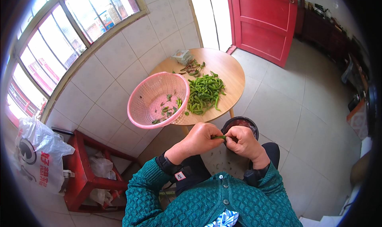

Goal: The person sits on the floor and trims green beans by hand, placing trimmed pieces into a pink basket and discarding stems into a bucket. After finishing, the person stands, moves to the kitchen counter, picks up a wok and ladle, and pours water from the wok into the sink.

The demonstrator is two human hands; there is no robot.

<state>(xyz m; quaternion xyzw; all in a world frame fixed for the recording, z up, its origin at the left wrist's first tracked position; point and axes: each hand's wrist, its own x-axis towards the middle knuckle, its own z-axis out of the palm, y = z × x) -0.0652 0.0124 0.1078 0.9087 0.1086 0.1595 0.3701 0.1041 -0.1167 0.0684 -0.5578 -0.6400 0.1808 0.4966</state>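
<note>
My left hand (pixel 199 141) grips a green chili pepper (pixel 219 137), most of it hidden in the fingers. The fingertips of my right hand (pixel 244 143) pinch the pepper's other end, close to the left fingers. Below my hands stands a dark bucket (pixel 253 125) on the floor, partly covered by the right hand. Beyond them, a heap of green chili peppers (pixel 206 92) lies on a round wooden table (pixel 231 74). A pink plastic colander (pixel 143 92) sits tilted at the table's left edge, with a few green peppers and leafy scraps inside.
Reddish-brown, wilted peppers (pixel 192 68) lie near a crumpled clear plastic package (pixel 182 56) at the table's back. At left is a red wooden stand (pixel 78 167) with plastic bags, beside a barred window (pixel 59 35). A red door (pixel 262 21) stands open. Scraps litter the floor (pixel 222 159).
</note>
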